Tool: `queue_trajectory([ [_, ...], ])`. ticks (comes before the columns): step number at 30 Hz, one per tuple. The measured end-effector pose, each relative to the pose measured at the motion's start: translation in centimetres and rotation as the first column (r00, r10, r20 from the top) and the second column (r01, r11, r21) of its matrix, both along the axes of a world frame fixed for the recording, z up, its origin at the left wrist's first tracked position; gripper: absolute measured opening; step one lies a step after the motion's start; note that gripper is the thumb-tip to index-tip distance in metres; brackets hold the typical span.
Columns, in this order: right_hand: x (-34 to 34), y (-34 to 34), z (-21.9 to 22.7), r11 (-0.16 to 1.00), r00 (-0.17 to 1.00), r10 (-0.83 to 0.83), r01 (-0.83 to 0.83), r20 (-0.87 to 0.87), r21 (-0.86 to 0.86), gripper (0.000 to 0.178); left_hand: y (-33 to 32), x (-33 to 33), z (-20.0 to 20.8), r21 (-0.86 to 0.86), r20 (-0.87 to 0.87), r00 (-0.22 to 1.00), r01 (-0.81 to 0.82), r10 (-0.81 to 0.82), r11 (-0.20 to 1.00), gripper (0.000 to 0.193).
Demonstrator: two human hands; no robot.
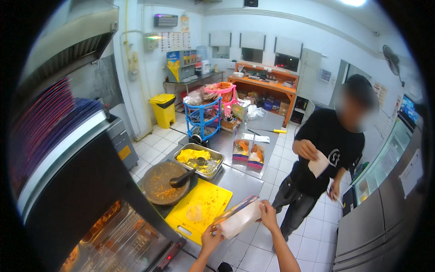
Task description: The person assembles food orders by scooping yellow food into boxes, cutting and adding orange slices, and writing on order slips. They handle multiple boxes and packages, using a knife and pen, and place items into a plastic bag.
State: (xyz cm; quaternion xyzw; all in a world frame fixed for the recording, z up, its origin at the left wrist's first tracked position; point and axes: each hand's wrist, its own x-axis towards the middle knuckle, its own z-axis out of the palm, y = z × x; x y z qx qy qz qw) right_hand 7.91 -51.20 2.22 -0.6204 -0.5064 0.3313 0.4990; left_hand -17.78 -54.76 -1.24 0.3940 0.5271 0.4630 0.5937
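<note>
We have a dark cabinet (50,199) with a glass-fronted, lit interior filling our left, and beside it the steel table (247,181), which keeps the food and containers gathered near us. Across from us stands a co-worker (326,140), a pale sheet (318,164) raised in one hand, well apart from ours.

On the table, the yellow cutting board (215,199) lies nearest us, its bare face probably meant as a work surface. The round pan (156,177) sits just beyond its left side, and a steel tray (218,167) of yellow food is close behind, likely so that both are within reach. Two printed boxes (256,158) stand upright side by side farther back, presumably so their contents stay put.

The pale carton (242,217) is in the air in front of us, near the board's right edge. Our left hand (215,238) has its lower left end and our right hand (268,213) its far right end; both grips are closed on it, and holding opposite ends seems to keep it spread and steady. Smallest, the black ladle (181,180) rests in the pan, handle toward the tray.
</note>
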Motion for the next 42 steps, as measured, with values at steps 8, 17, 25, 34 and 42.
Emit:
queue_trajectory([
  [8, 11.5, 20.5, -11.4, 0.987, 0.889, -0.161, 0.153, 0.429, 0.054, 0.021, -5.2, -1.3, -0.4, -0.231, 0.284, 0.875, 0.46, -0.393, 0.857, 0.046],
  [17, 4.7, 27.8, -10.3, 0.824, 0.708, -0.562, 0.432, 0.428, 0.366, 0.03, -18.8, -9.9, 0.6, -0.554, 0.127, 0.99, 0.016, 0.065, 0.832, 0.061],
  [25, -18.7, 11.0, -8.3, 0.909, 0.858, 0.403, -0.334, 0.318, -0.25, 0.056, -5.3, -5.3, 0.3, 0.167, -0.444, 0.848, -0.237, 0.288, 0.957, 0.027],
  [34, -16.9, 2.5, 0.9, 0.78, 0.772, 0.623, -0.625, -0.122, 0.025, 0.019, -1.9, -4.0, 6.6, 0.31, -0.398, 0.855, -0.214, 0.331, 0.926, 0.02],
  [42, -20.1, -9.2, 10.2, 0.691, 0.692, 0.721, -0.722, 0.044, 0.033, 0.023, -8.4, -7.0, 3.3, 0.362, 0.107, 0.984, -0.169, 0.139, 0.917, 0.022],
])
